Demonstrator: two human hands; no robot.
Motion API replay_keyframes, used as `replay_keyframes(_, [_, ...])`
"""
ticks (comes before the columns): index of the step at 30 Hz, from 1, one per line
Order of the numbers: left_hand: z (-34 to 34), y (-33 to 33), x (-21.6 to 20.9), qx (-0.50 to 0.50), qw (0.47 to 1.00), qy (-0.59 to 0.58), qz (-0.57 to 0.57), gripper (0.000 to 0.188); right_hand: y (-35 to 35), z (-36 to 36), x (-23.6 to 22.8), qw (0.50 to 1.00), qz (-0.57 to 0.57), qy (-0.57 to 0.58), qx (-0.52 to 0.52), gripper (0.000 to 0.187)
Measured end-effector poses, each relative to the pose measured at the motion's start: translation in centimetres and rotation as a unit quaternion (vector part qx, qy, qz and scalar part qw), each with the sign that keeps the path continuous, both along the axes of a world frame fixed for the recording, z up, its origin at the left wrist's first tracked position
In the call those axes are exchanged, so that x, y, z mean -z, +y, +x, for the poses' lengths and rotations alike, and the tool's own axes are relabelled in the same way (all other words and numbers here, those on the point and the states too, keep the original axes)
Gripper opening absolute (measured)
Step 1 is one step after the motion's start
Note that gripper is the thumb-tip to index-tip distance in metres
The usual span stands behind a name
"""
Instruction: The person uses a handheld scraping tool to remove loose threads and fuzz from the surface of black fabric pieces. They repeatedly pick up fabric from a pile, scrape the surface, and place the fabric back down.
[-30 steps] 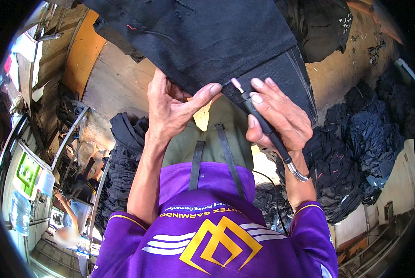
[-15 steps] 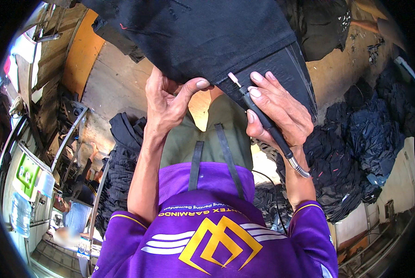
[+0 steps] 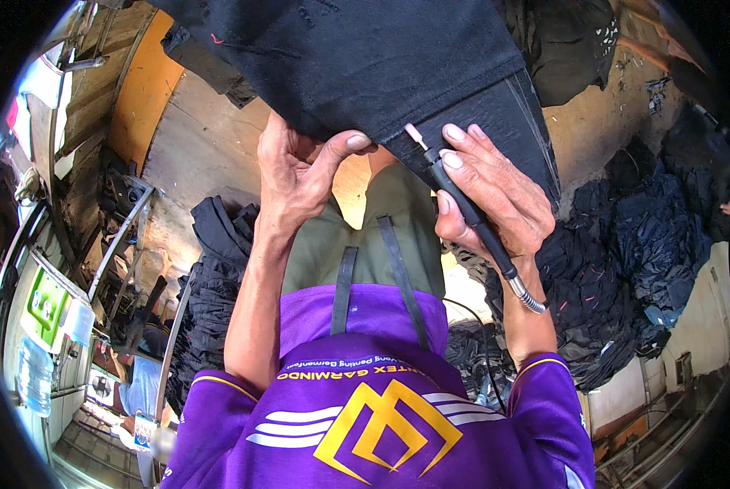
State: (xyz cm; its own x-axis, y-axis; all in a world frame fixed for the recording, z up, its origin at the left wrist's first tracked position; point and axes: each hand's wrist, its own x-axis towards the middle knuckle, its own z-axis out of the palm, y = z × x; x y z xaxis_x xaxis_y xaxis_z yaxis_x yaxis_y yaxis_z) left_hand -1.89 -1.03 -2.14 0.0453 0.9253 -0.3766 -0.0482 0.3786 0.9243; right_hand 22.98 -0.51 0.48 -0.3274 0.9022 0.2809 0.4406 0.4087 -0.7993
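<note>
A black garment [image 3: 357,65] is draped over a dark flat board [image 3: 503,110] with pale scuffs, which shows past the hem. My left hand [image 3: 295,175] pinches the near edge of the cloth, thumb on top and the other fingers hidden beneath. In my right hand [image 3: 507,204] lies a black rotary grinder handpiece [image 3: 464,200], held like a pen. Its small pinkish grinding bit [image 3: 414,132] points up and left, close to the hem seam; whether it touches the cloth I cannot tell. A flexible metal-sleeved shaft [image 3: 528,295] leaves its rear end beside my wrist.
Dark garments are heaped at right [image 3: 650,236], with another pile [image 3: 210,285] left of my left forearm. More black cloth [image 3: 569,49] lies beyond the board. A thin black cable [image 3: 489,350] hangs by my right arm. Metal rails [image 3: 120,240] and another person [image 3: 141,383] are at left.
The grinder bit has shifted slightly up and right with my right hand. My left hand keeps its pinch on the garment. The person at lower left has moved a little.
</note>
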Motion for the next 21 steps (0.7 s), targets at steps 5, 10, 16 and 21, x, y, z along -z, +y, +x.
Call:
replay_keyframes(5, [-0.04,-0.02,-0.06,0.009,1.000,0.011,0.007,0.046,-0.05,0.09,0.10,1.000,0.006,-0.001,0.023,0.034])
replay_keyframes(10, [-0.13,0.04,-0.04,0.013,1.000,0.024,0.011,0.046,-0.12,0.00,0.44,0.999,0.020,0.006,0.048,0.032])
replay_keyframes(16, [-0.13,-0.05,0.04,-0.001,1.000,0.001,-0.003,0.046,-0.06,0.05,0.39,0.998,0.023,0.005,0.061,0.032])
replay_keyframes(21, [-0.19,0.00,0.28,-0.011,1.000,0.000,-0.011,0.049,0.07,0.12,0.46,0.997,0.022,-0.001,0.072,0.033])
